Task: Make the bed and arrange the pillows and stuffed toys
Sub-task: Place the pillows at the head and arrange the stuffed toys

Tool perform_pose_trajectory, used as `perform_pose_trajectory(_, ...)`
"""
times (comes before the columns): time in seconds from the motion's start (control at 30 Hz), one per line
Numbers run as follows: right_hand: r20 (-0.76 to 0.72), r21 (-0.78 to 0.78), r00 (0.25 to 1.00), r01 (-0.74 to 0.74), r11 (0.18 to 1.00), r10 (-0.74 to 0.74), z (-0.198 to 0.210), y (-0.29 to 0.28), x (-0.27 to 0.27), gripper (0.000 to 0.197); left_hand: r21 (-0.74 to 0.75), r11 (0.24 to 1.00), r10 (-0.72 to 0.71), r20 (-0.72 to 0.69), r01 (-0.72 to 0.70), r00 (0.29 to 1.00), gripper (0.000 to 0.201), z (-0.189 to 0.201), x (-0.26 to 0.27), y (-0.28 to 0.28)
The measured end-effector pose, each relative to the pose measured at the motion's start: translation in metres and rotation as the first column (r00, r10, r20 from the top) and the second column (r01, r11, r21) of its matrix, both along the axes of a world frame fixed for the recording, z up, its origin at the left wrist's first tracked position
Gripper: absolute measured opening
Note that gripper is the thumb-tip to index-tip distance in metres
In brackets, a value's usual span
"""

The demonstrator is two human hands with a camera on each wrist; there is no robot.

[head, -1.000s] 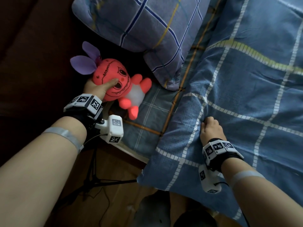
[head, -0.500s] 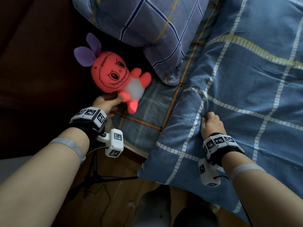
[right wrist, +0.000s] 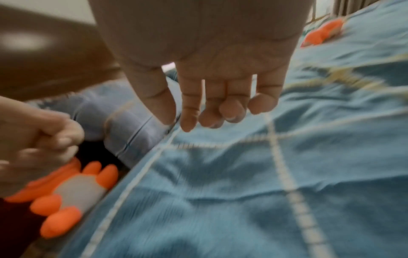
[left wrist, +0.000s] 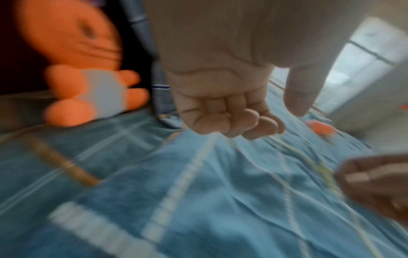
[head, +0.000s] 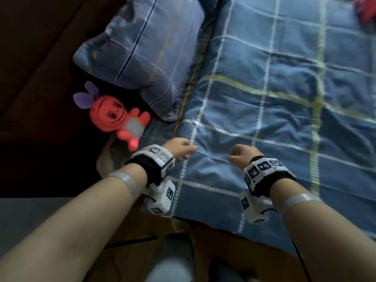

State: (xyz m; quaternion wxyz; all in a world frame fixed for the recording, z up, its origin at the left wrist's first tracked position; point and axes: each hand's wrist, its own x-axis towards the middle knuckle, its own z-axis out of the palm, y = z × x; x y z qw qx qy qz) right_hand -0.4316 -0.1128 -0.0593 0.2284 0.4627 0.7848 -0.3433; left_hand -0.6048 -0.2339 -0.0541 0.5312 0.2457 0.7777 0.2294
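Both hands hovered over the quilt [head: 264, 123], the left hand [head: 180, 148] and right hand [head: 241, 154] loosely curled, holding nothing. Smoothing the quilt seemed the step in hand; next they would likely need to grip its near edge.

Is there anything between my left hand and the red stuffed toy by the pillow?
Nothing visible. The left hand hangs over the blue quilt's edge, holding nothing, and the red stuffed toy lies apart from it beside the pillow, with only open bed sheet between them.

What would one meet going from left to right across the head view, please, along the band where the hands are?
Red stuffed toy → left hand → right hand → bare stretch of blue checked quilt.
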Motion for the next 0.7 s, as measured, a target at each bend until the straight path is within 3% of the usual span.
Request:
perform_pose_trajectory(0.1, -0.053, 0.069, 0.997, 0.052, 0.996, -0.048, 0.053, 0.014, 0.076, 0.012, 0.023, 0.933, -0.354, -0.119, 0.359, 0.928, 0.020, 0.038, 0.089, 0.043)
perform_pose_trajectory(0.3, -0.047, 0.218, 0.970, 0.242, 0.945, -0.238, 0.157, 0.020, 0.313, 0.019, 0.084, 0.693, -0.660, -0.324, 0.716, 0.677, 0.029, 0.138, 0.320, 0.109)
perform_pose_trajectory(0.4, -0.044, 0.355, 0.922, 0.375, 0.856, -0.386, 0.207, 0.015, 0.439, 0.018, 0.148, 0.560, -0.723, -0.392, 0.815, 0.569, 0.031, 0.189, 0.447, 0.129)
perform_pose_trajectory(0.53, -0.133, 0.500, 0.802, 0.562, 0.659, -0.583, 0.268, 0.002, 0.583, 0.023, 0.242, 0.386, -0.720, -0.524, 0.890, 0.455, 0.031, 0.247, 0.596, 0.144)
perform_pose_trajectory(0.7, -0.243, 0.589, 0.668, 0.678, 0.440, -0.703, 0.314, -0.008, 0.719, 0.022, 0.263, 0.193, -0.690, -0.648, 0.945, 0.321, 0.021, 0.292, 0.738, 0.164)
